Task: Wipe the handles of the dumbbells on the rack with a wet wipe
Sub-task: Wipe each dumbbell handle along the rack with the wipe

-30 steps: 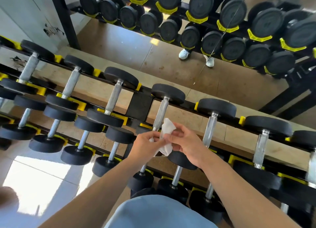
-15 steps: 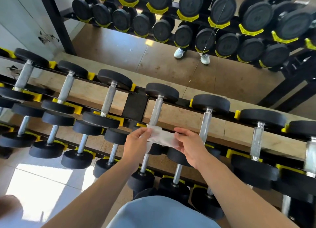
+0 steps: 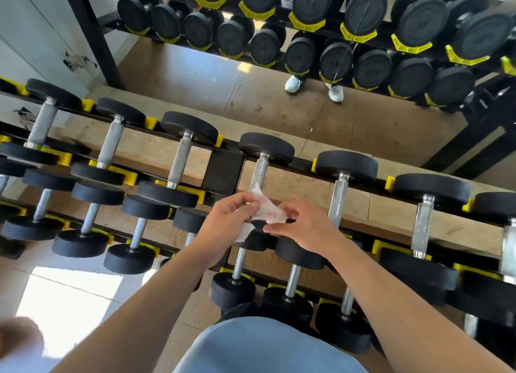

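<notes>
A white wet wipe hangs between my two hands above the rack. My left hand pinches its left edge and my right hand pinches its right side. They hover in front of the lower end of one top-row dumbbell's grey handle; the wipe touches no handle that I can see. Black dumbbells with metal handles lie in rows on the black rack with yellow cradles.
A mirror behind the rack reflects more dumbbells and a pair of white shoes. A lower row of smaller dumbbells sits nearer me. Sunlit floor tiles lie at the lower left. A black upright post stands at left.
The crumpled wipe was pulled open between both hands, then drawn in again with the hands closer together. The view shifted slightly.
</notes>
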A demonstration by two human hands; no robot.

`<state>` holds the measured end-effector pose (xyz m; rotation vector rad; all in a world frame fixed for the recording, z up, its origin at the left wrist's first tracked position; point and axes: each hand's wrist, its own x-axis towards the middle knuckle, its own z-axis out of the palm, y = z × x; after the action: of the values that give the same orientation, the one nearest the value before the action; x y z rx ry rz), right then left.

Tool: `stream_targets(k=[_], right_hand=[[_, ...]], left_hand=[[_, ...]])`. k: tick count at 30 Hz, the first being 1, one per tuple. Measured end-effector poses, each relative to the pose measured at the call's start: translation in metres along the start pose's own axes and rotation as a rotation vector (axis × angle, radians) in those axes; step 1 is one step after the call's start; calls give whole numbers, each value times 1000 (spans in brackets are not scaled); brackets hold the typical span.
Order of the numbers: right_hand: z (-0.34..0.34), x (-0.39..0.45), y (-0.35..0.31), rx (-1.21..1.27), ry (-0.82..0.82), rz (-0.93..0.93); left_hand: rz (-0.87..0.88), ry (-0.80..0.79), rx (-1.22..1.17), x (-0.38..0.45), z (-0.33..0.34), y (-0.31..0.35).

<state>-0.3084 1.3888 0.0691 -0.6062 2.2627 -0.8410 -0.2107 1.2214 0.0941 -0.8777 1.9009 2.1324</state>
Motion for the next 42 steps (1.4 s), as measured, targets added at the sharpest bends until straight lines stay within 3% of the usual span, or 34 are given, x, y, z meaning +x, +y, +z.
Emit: stream_targets(k=[2, 5, 8, 12, 15, 18, 23, 28, 32, 38, 40, 42], right_hand=[[-2, 2, 1, 27, 34, -8], [-7, -1, -4, 497, -35, 67], [-3, -2, -10, 817, -80, 120], [4, 0, -18, 1106, -112, 172], [7, 1, -21, 1242, -141, 197], [11, 3, -20, 1208, -117, 255], [11, 2, -20, 1003, -68, 279], [13, 3, -21, 863, -60, 277], [17, 4, -22, 852, -70, 230], [14, 3, -21, 843, -84, 168], [12, 2, -21, 818, -101, 141], [11, 1, -20, 796, -85, 131]], left_hand=[[12, 134, 55, 4, -4, 3], [1, 295, 31, 11, -12, 0], [-42, 333, -8, 14, -15, -5], [-117, 278, -29, 14, -18, -13], [-275, 24, -103, 14, -21, -22], [-218, -136, -190, 12, -23, -26], [-12, 5, 37, 14, -25, -27], [17, -101, 106, 10, -33, -25], [79, -48, 164, 12, -41, -27], [36, 48, -5, 14, -45, -24], [-107, 43, -76, 15, -46, -23], [-254, -60, -145, 16, -48, -25]])
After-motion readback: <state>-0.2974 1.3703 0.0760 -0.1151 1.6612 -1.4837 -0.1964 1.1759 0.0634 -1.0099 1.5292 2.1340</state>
